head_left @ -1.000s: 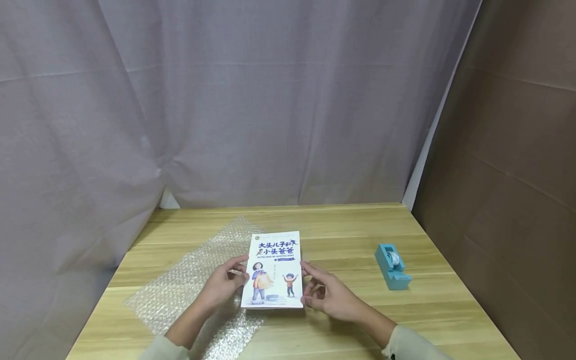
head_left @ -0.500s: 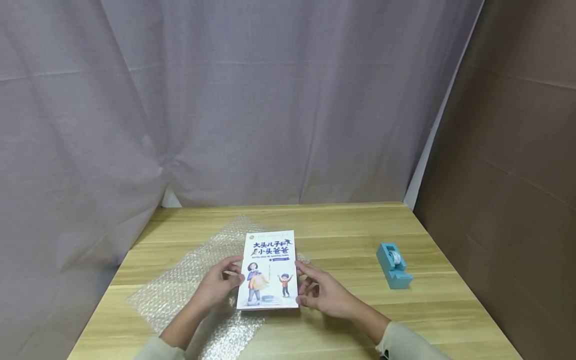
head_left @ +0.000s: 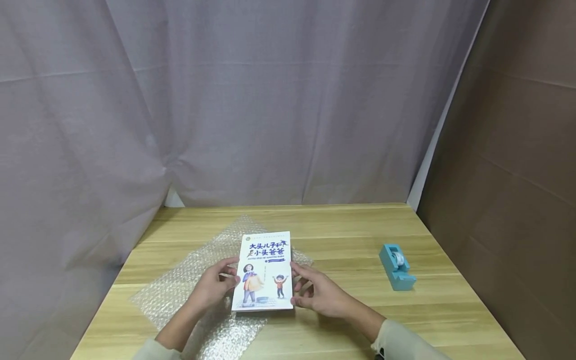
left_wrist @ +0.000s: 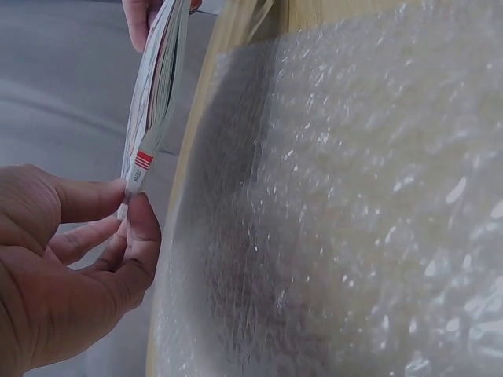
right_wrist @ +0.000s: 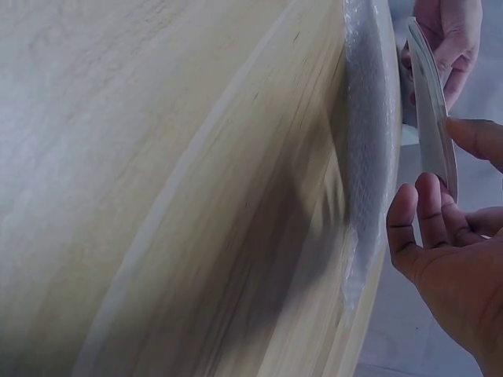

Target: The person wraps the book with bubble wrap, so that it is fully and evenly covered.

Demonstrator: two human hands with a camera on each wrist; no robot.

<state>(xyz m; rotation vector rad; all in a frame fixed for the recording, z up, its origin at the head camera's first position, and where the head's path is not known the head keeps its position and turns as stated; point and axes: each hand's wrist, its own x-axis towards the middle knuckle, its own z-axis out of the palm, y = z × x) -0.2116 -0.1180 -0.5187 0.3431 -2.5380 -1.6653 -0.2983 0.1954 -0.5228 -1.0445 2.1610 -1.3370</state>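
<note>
A thin white paperback book [head_left: 263,272] with blue lettering and two drawn figures faces up between both hands. My left hand [head_left: 213,285] pinches its left edge; in the left wrist view, thumb and fingers close on the spine [left_wrist: 140,169] near a red label. The right hand [head_left: 319,292] grips the opposite edge, thumb on one face and fingers on the other in the right wrist view. Both wrist views show the book [right_wrist: 432,118] held above the table. Below and to the left lies a sheet of bubble wrap [head_left: 180,285], partly hidden by the book and left arm.
A blue tape dispenser [head_left: 398,267] with a roll of clear tape stands on the right of the wooden table [head_left: 360,225]. Grey cloth [head_left: 243,110] hangs behind the table, and a brown panel [head_left: 508,150] rises along its right side.
Both hands have carried the book a little to the left, further over the bubble wrap. A right corner of the wrap now shows beyond the book. The grips look the same.
</note>
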